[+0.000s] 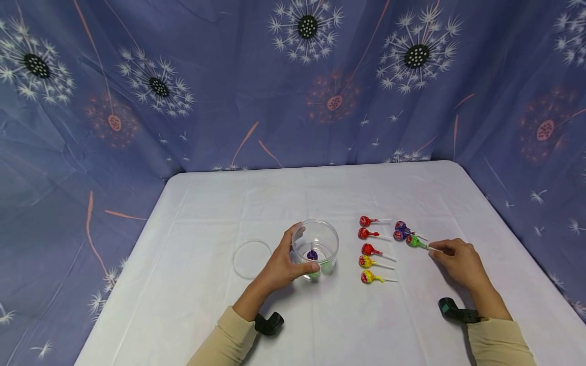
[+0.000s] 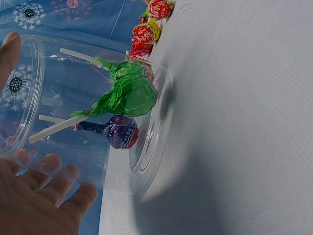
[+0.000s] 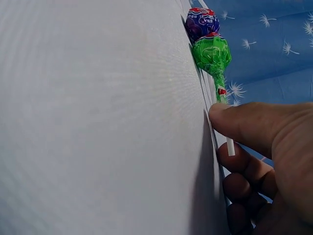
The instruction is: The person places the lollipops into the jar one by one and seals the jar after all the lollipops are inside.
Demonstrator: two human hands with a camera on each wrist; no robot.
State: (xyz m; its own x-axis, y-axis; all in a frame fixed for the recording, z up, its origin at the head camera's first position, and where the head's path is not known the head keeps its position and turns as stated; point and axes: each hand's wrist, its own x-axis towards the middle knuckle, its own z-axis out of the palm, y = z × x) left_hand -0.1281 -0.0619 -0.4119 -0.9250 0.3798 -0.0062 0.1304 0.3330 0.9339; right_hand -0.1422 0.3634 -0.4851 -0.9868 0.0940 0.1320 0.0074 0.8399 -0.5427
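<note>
My left hand (image 1: 285, 262) grips a clear plastic jar (image 1: 336, 239), thumb on the near side and fingers around the far side. Through the jar's wall in the left wrist view, green lollipops (image 2: 132, 95) and a purple lollipop (image 2: 121, 131) are visible, sticks toward the mouth. On the right, my right hand (image 1: 462, 262) pinches the white stick of a green lollipop (image 1: 414, 241) between thumb and fingers. That lollipop's head lies against purple lollipops (image 1: 399, 234) in the head view; the right wrist view shows it close to the tablecloth.
Red lollipops (image 1: 364, 221) and yellow lollipops (image 1: 367, 276) lie in a column between the jar and my right hand, sticks pointing right. A clear round lid (image 1: 235, 256) lies left of the jar on the white tablecloth (image 1: 197, 284). A blue dandelion-print curtain (image 1: 220, 91) hangs behind.
</note>
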